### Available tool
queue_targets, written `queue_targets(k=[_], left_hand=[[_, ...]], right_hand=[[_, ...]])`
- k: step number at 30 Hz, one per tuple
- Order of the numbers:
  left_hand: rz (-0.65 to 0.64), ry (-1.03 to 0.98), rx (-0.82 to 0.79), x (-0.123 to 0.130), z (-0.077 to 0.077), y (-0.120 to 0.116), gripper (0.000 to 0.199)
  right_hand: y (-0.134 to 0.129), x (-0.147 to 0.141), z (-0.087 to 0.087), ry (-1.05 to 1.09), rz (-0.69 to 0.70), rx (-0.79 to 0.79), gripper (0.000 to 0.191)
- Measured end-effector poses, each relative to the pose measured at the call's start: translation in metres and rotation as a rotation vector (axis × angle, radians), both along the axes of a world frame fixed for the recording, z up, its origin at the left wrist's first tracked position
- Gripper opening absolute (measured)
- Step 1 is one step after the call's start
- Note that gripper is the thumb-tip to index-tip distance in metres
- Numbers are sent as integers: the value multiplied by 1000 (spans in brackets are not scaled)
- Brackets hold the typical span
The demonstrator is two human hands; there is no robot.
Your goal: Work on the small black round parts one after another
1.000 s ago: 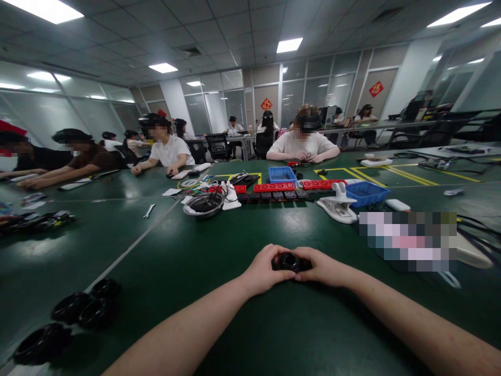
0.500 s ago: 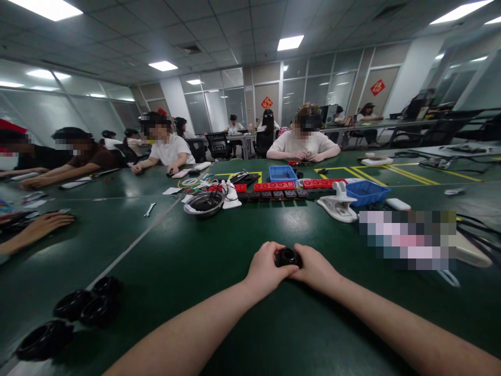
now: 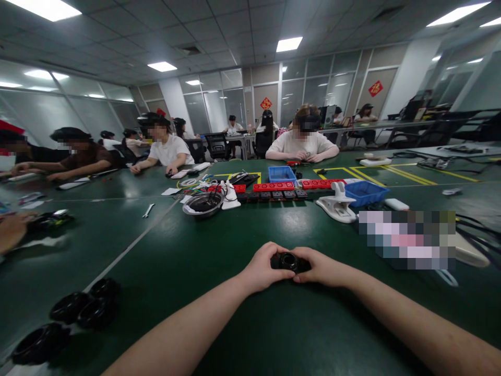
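Observation:
A glossy black ring-shaped part (image 3: 288, 260) with a round opening in its top is held between my two hands, just above or on the green table. My left hand (image 3: 263, 269) grips its left side, with the fingers behind it and the thumb across the front. On the opposite side, my right hand (image 3: 325, 268) curls its fingers and thumb around the part. The two thumbs nearly meet at the front. Several similar black ring-shaped parts (image 3: 70, 307) lie on the table at the lower left, away from my hands.
Beyond my hands are a metal bowl (image 3: 203, 211), red socket strips (image 3: 273, 186), a blue tray (image 3: 366, 193) and a white clip stand (image 3: 337, 208). A wrench (image 3: 148, 210) lies to the left. A co-worker's hand (image 3: 13, 230) is at the left edge; another person (image 3: 303, 141) sits opposite.
My right hand has shifted slightly right and changed its hold, with its thumb now at the front of the part. A co-worker's hand at the left has drawn back leftward.

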State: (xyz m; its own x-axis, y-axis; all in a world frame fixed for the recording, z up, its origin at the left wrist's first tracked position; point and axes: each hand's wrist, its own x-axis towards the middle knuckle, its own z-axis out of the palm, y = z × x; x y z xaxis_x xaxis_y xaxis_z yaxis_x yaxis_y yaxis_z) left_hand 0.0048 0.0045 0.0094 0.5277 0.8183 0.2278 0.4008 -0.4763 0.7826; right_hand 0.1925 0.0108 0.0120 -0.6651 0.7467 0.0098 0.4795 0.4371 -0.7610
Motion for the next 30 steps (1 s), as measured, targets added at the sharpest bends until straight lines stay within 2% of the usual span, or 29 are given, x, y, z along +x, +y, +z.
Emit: queue_targets(k=[8,12,14,15,19,22,25,27,30], left_hand=[[53,5,-35,4,-2,-2,41],[227,15,-19,10,-5,-7,39],[269,18,4,11,-6,-9,38],[262,16,9,11,-6,-8,38],[123,1,-19,6,-2,-4,37],[28,7,-41,2,2,-2,38],[11,22,-42,3,3,-4,38],[73,34,-35,6,1,-6,38],[232,37,3,10,-4,-8,39]], right_hand=[[1,-1,-2,-21,-6,63,28],[-3,-11,-10,-175,-244,173,30],[-6,-16,-13,-237,-337,256,32],[-8,-17,-13,-243,-341,283,34],[-8,-10,-4,-153,-146,253,49],[-3,0,2,-95,-20,150,36],[1,2,1,-55,1,65,27],[1,-2,-4,-82,-76,57,28],[-4,-13,-10,-203,-298,176,33]])
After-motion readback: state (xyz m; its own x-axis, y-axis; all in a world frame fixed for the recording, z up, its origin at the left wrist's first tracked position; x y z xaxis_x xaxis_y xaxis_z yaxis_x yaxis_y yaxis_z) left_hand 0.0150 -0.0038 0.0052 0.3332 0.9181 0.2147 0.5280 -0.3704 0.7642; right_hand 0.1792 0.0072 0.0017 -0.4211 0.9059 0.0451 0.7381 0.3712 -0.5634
